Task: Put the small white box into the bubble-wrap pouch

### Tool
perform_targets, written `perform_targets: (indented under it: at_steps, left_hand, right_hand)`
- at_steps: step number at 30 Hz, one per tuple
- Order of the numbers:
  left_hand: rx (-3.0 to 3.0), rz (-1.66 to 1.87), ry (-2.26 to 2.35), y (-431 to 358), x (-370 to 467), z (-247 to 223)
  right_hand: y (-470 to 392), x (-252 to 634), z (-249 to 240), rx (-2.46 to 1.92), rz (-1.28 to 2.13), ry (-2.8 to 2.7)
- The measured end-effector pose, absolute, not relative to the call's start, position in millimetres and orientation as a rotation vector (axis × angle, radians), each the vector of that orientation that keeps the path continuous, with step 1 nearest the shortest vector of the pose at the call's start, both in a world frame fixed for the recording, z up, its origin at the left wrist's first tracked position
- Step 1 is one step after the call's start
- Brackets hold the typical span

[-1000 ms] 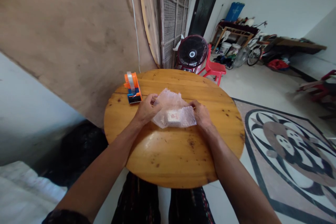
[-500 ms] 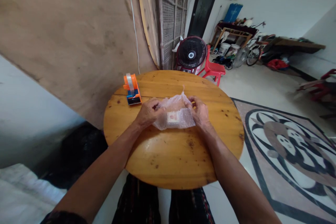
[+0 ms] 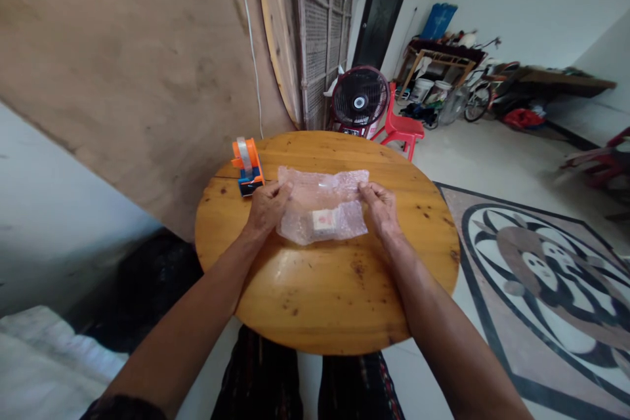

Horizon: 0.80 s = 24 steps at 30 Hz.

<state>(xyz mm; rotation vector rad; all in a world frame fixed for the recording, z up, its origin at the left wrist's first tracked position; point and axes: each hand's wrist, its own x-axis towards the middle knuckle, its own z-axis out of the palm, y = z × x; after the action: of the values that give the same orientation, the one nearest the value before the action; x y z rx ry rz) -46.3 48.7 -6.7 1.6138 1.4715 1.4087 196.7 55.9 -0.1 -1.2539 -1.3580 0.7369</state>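
A sheet of clear bubble wrap [image 3: 322, 189] lies spread between my hands over the round wooden table [image 3: 315, 302]. On its near half sits a small white box [image 3: 324, 220] with a reddish mark on top; whether a layer of wrap covers the box I cannot tell. My left hand [image 3: 268, 209] pinches the wrap's left edge between thumb and fingers. At the opposite edge, my right hand [image 3: 380, 207] pinches the wrap the same way. An orange and blue tape dispenser [image 3: 249, 167] with a roll of tape stands beyond my left hand.
Behind the table's far edge stand a dark red fan [image 3: 360, 100] and a red plastic chair [image 3: 402, 123]. A brown board [image 3: 123, 65] leans along the left. Black bags [image 3: 152, 282] lie low at the left. A panda floor design [image 3: 551, 275] is at the right.
My hands have moved slightly apart and pulled the far part of the bubble wrap out flat and straight. Before, it was crumpled with a peak standing up. The box has stayed in place.
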Motion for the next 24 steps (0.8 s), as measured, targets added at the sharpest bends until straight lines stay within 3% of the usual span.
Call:
perform_targets:
  at_steps: [24]
  left_hand:
    - [1.706, 1.541, 1.721, 52, -49, -5]
  right_hand:
    - [65, 201, -11, -1.244, 0.924, -1.257]
